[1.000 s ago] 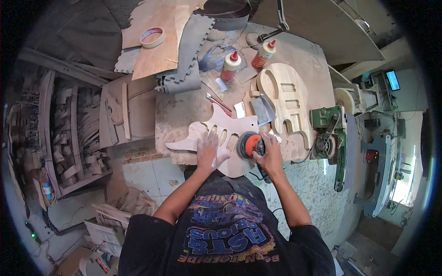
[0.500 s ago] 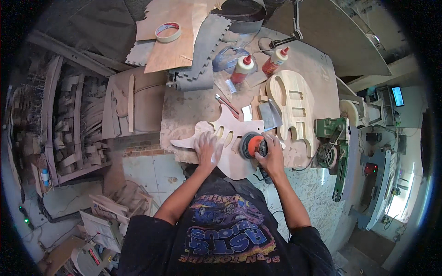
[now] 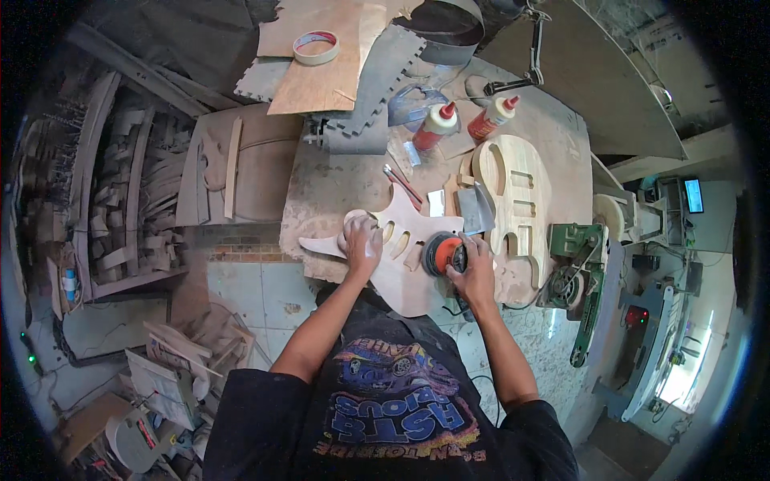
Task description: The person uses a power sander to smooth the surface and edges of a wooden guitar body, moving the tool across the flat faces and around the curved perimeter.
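A pale guitar-shaped board (image 3: pixel 401 289) with slot cutouts lies at the bench's near edge. My left hand (image 3: pixel 361 244) grips it at the left, fingers curled onto it. My right hand (image 3: pixel 475 268) is closed on an orange-and-black sander (image 3: pixel 441 248) resting on the board's right part, its underside hidden. A lighter wooden guitar body (image 3: pixel 517 232) with carved cavities lies to the right. Pencils (image 3: pixel 401 183), a grey sheet (image 3: pixel 475 210) and a small wood block (image 3: pixel 464 179) lie behind the board.
Two red-capped glue bottles (image 3: pixel 433 130) (image 3: pixel 489 120), a tape roll (image 3: pixel 315 58) on plywood (image 3: pixel 317 96) and foam mats (image 3: pixel 361 128) are at the back. A green machine (image 3: pixel 573 244) adjoins the bench (image 3: pixel 321 192) on the right. A rack of offcuts (image 3: pixel 128 208) stands left.
My left hand has shifted slightly up the board, its fingers more bunched. The sander stays on the right part. The camera view has shifted, moving the bench's back rightward in frame.
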A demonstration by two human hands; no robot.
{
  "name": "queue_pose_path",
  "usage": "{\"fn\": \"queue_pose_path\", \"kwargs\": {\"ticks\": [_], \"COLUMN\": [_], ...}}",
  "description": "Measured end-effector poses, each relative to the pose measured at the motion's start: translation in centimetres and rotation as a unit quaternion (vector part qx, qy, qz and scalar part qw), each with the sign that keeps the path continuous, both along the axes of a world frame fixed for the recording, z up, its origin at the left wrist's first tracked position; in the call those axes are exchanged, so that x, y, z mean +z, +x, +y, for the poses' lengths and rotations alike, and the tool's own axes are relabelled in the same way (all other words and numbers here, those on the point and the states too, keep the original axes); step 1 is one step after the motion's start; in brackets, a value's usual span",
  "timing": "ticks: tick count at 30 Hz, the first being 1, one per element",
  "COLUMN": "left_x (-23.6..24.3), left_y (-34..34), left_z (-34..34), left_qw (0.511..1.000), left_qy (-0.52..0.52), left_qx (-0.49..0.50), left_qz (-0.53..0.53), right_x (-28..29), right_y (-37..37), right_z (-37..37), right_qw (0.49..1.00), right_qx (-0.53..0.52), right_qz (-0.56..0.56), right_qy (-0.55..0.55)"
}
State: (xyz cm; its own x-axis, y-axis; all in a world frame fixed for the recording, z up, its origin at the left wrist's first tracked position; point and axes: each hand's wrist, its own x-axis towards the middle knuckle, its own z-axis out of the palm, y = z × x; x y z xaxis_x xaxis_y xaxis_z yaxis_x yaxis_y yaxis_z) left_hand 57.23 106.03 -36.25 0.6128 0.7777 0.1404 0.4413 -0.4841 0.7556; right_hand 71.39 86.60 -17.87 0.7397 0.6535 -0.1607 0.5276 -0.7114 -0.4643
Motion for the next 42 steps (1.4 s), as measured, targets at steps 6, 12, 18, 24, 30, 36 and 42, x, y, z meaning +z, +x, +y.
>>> {"fn": "queue_pose_path", "kwargs": {"ticks": [6, 12, 18, 24, 30, 36, 42], "left_x": [2.1, -1.2, -0.6, -0.3, -4.9, -1.0, -0.2], "left_y": [2.8, 4.7, 5.0, 5.6, 4.3, 4.0, 3.0], "left_z": [1.5, 5.3, 7.3, 7.7, 9.2, 10.2, 11.3], "left_qw": [0.996, 0.986, 0.959, 0.945, 0.951, 0.941, 0.945], "left_qy": [0.057, -0.093, -0.176, -0.234, -0.251, -0.200, -0.175], "left_qx": [-0.015, -0.103, -0.147, -0.156, -0.182, -0.261, -0.268], "left_qz": [0.069, 0.094, 0.168, 0.165, 0.010, 0.075, 0.067], "right_x": [-0.8, -1.6, -1.2, -1.3, -1.8, -2.2, -3.2], "right_y": [2.1, 3.4, 3.3, 3.6, 2.8, 2.3, 2.4], "right_z": [1.1, 1.9, 3.2, 5.1, 7.9, 9.8, 11.7], "right_qw": [0.999, 0.997, 0.997, 0.995, 0.990, 0.985, 0.980], "right_qx": [0.031, 0.059, 0.063, 0.079, 0.133, 0.164, 0.172], "right_qz": [-0.024, -0.043, -0.028, -0.023, -0.049, -0.050, -0.103], "right_qy": [-0.027, -0.019, -0.032, -0.051, -0.002, -0.007, 0.007]}}
